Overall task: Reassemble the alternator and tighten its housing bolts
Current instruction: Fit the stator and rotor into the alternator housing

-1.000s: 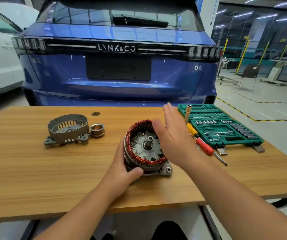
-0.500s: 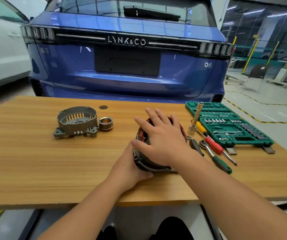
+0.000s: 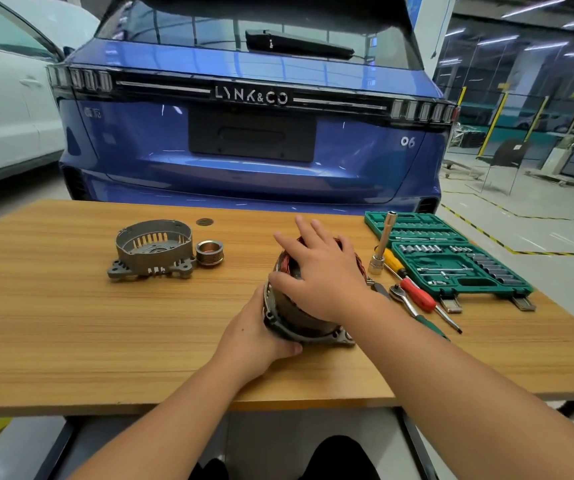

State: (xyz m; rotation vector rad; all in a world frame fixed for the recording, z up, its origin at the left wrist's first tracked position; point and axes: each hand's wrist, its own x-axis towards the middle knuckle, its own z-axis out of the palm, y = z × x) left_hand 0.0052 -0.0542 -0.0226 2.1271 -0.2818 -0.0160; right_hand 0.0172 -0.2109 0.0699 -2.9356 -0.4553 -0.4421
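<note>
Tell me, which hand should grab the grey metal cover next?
Probably the left hand. The grey cover sits on the left part of the table, on that hand's side. The right hand rests flat on the alternator and would have to cross over.

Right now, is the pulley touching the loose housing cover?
Cannot tell. In the head view the pulley sits right beside the housing cover, but no clear contact or gap shows.

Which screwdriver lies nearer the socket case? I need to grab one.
The yellow-handled screwdriver, beside the case's left edge; the red-handled screwdriver lies closer to the person.
</note>
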